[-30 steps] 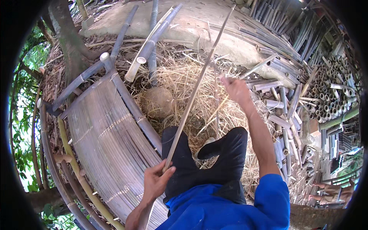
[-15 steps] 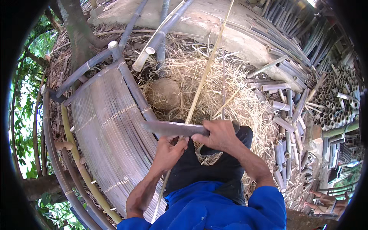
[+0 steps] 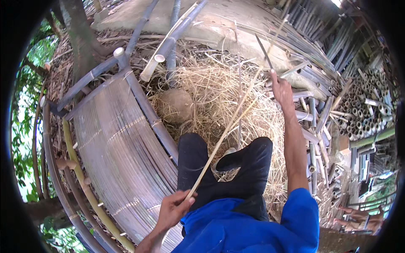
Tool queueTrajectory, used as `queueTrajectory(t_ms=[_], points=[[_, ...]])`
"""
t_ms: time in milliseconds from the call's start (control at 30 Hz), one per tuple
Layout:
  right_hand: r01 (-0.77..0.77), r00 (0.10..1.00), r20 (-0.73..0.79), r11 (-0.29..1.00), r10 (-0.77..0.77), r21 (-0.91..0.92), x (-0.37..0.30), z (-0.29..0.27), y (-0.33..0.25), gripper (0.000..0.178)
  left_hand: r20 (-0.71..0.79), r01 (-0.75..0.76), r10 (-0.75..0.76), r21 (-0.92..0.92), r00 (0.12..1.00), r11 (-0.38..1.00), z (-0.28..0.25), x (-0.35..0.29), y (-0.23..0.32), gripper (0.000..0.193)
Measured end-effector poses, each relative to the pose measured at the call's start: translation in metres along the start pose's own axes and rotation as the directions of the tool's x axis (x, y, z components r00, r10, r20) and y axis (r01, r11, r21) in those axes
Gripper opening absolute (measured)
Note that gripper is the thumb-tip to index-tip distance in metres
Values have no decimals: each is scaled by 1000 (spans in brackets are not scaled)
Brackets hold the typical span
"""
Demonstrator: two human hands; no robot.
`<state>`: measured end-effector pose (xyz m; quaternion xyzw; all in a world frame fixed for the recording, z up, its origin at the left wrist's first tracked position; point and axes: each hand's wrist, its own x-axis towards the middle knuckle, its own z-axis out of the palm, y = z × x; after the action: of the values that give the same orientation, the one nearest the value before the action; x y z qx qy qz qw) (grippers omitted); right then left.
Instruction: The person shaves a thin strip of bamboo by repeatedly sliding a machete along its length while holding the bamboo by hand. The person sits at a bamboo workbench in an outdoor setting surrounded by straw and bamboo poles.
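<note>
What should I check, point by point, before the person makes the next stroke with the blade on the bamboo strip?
1. Left hand grips the near end of the bamboo strip: ok.
2. Right hand holds the blade, arm stretched out: ok.
3. Blade is apart from the left hand: ok, they are at opposite ends of the strip.
4. Blade edge sits on the strip: cannot tell, the far end is too thin to see.
5. Legs in black trousers lie under the strip's near part, away from the blade: ok.
6. Straw pile around the strip does not snag it: cannot tell.
</note>
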<state>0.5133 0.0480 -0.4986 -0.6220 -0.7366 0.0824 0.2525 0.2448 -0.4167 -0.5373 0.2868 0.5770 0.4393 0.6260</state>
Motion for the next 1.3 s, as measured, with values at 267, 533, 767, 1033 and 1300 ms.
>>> queueTrajectory(t_ms=[267,533,767,1033,1300], points=[[458,812,364,885,-456,87,-196,28,-89,60,-4,-225,225,45,974,973,25,104,58,33],[424,819,414,905,-397,30,-159,32,-91,66,-110,-281,295,128,949,951,12,86,34,38],[246,922,315,969,-225,-27,-65,25,-65,76,-201,-184,190,49,961,982,-2,28,30,33],[41,980,190,994,-60,104,-59,21,-59,79,-155,0,-7,-44,988,999,-16,28,30,34],[549,595,509,777,-622,308,-221,42,-130,63,-193,-249,266,109,944,962,-6,89,54,39]])
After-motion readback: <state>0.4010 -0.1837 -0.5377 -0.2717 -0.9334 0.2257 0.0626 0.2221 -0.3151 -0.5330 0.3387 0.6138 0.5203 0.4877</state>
